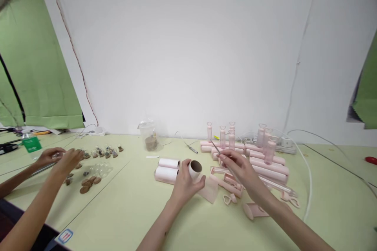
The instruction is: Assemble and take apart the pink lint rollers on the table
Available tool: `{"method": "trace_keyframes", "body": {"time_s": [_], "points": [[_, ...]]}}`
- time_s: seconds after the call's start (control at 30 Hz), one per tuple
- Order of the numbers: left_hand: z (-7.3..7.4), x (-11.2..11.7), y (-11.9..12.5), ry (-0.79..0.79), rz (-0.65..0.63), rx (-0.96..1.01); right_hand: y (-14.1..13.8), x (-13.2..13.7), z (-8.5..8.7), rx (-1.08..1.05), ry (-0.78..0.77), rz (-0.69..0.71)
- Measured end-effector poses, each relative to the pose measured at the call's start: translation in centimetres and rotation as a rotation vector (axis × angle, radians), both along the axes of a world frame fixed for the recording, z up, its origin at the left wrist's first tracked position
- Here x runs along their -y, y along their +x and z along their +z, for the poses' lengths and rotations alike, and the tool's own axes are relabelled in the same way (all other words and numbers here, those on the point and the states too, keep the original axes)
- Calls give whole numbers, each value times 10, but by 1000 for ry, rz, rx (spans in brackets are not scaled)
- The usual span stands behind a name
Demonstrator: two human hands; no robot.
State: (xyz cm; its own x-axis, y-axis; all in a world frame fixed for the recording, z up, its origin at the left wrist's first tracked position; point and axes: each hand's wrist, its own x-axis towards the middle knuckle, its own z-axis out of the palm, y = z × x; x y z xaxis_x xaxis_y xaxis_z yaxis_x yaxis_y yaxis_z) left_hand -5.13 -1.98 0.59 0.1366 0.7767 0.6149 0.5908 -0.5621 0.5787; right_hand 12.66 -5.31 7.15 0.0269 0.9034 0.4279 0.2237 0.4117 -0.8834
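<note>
My left hand is wrapped round a white paper roll with a brown cardboard core, its open end turned toward me. My right hand pinches a thin metal rod that points up and to the left, just right of the roll. Two more white rolls lie side by side on the table left of my left hand. A pale pink sheet lies below the held roll.
Pink tubes are stacked at the right, with heart-topped pink handles standing behind them and loose pink parts in front. A clear plastic cup stands at the back. Another person's hands work at the left among small corks.
</note>
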Motion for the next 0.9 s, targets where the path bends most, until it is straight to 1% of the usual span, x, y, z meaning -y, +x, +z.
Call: {"method": "trace_keyframes", "body": {"time_s": [0.07,0.13,0.27,0.37,0.5,0.6,0.67,0.77,0.83,0.9], "points": [[-7,1,3,46,-91,42,1,3,6,-58,77,3],[-11,1,4,64,-149,91,1,7,9,-57,136,-9],[-12,1,4,68,-221,137,-5,15,8,134,252,-46],[-11,1,4,82,-255,100,-9,18,6,298,315,16],[-8,4,5,140,-303,-43,-7,16,5,485,313,140],[-8,7,7,151,-331,-150,-4,12,1,518,280,165],[-8,10,9,145,-350,-184,-3,9,-1,526,258,182],[-8,13,12,146,-361,-154,-1,7,-4,504,275,160],[-9,13,14,153,-335,-93,-1,8,-3,475,302,114],[-10,12,14,148,-305,-33,-1,10,-2,449,298,75]]}}
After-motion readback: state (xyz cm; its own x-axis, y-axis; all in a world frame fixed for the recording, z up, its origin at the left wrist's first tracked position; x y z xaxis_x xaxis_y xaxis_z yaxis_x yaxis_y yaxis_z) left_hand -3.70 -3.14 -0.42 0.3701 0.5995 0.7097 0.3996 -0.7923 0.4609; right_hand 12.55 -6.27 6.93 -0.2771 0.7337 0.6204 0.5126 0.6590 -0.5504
